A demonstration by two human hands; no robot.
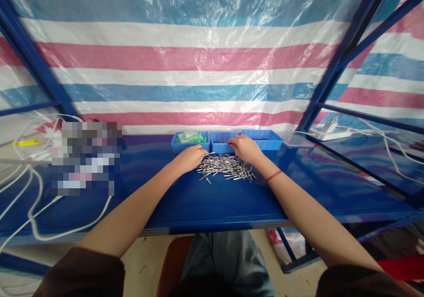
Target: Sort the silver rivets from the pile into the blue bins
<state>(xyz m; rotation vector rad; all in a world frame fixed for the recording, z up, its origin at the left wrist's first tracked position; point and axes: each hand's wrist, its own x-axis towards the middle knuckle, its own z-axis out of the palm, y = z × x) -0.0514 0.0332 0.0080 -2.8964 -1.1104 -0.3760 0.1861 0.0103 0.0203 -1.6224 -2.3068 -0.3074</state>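
Observation:
A pile of silver blind rivets (227,166) lies on the blue tabletop, between my hands. My left hand (192,157) is at the pile's left edge, with its fingers pinched on a rivet (210,154) that sticks out to the right. Over the front of the middle blue bin (226,148) is my right hand (245,146), its fingers closed on a small rivet (225,142). The fingertips of both hands are partly hidden. The left blue bin (190,147) holds a green plastic bag (190,137), and the right blue bin (263,143) stands beside the middle one.
White cables (39,230) loop over the left of the table (212,208), near a blurred-out patch. A clear plastic lid (298,140) lies right of the bins. Blue frame posts (331,80) and a striped sheet (198,58) stand behind. A white power strip (331,132) is at far right.

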